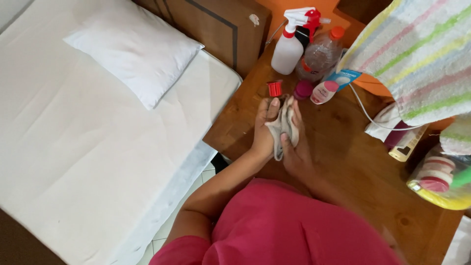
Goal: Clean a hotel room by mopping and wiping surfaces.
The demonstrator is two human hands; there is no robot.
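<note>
Both of my hands are pressed together over a wooden table (pixel 353 162), with a small grey-white cloth (pixel 283 128) squeezed between them. My left hand (pixel 264 128) holds the cloth from the left and my right hand (pixel 296 145) clasps it from the right. A small red cap (pixel 274 89) stands on the table just beyond my left fingertips. A pink round lid (pixel 303 90) and a small white bottle with a pink cap (pixel 325 92) lie a little farther back.
A white spray bottle (pixel 289 46) and a clear plastic bottle (pixel 320 56) stand at the table's far edge. A striped towel (pixel 417 54) hangs at the upper right. A yellow container (pixel 439 184) sits at the right. A bed (pixel 73 147) with a white pillow (pixel 132 49) lies to the left.
</note>
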